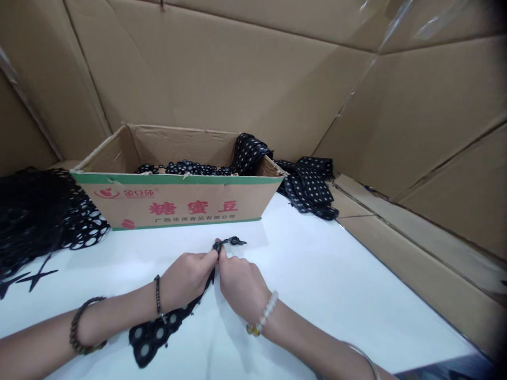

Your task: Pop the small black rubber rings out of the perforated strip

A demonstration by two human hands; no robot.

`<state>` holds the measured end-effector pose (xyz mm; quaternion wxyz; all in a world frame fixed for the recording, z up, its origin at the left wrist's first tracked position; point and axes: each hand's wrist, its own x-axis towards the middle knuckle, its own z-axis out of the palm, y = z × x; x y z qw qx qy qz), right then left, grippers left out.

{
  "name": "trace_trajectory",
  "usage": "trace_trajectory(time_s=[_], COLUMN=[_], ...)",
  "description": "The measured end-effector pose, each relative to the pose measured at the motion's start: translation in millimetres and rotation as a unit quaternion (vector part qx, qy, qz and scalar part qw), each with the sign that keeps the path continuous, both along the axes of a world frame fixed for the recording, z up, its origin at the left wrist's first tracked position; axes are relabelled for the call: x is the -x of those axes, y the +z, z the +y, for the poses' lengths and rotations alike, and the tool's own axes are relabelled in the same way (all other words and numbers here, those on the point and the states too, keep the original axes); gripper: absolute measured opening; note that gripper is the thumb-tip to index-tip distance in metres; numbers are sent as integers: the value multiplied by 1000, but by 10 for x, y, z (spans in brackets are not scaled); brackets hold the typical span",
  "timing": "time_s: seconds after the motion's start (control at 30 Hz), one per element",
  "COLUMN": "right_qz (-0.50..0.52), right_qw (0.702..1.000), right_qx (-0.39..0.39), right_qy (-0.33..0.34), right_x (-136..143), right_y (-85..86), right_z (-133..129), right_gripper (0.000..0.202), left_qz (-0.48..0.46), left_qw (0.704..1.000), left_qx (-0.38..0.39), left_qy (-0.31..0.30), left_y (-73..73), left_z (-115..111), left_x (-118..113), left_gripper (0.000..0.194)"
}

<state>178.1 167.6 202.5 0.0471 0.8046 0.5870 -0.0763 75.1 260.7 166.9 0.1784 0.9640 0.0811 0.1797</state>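
Note:
My left hand [190, 279] and my right hand [243, 282] meet thumb to thumb over the white table. Both are closed on one black strip [158, 335] of rubbery-looking sheet set with pale round spots. Its wide end hangs down under my left wrist, toward the near side. At the top, a thin twisted end [233, 240] sticks out beyond my fingertips to the right. The part between the thumbs is mostly hidden by my fingers.
Behind my hands stands an open cardboard box [190, 203] holding black rings [186, 168]. A spotted black sheet [251, 153] drapes over its right end; more sheets [307, 184] lie beside it. Black netting [35, 216] is piled left. Cardboard walls [253, 68] enclose the table [309, 295].

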Motion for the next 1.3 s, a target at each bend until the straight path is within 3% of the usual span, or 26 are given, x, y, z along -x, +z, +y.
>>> trace_trajectory(time_s=[0.5, 0.67, 0.8, 1.03, 1.3], right_qz=[-15, 41, 56, 65, 228], right_qw=[999, 997, 996, 993, 960], right_qx=[-32, -59, -65, -102, -162], right_qy=[7, -12, -29, -10, -10], right_x=[7, -159, -233, -272, -319], right_y=[-83, -72, -47, -93, -117], right_z=[-41, -5, 10, -5, 17], right_gripper=[38, 28, 30, 36, 32], left_qz=[-15, 14, 50, 57, 3], left_qw=[1000, 985, 966, 956, 948], left_qx=[17, 150, 210, 276, 316], left_qy=[-15, 87, 144, 76, 41], left_y=[6, 96, 166, 154, 108], left_z=[-22, -3, 72, 168, 181], left_x=[44, -18, -74, -95, -87], left_gripper=[16, 20, 27, 23, 26])
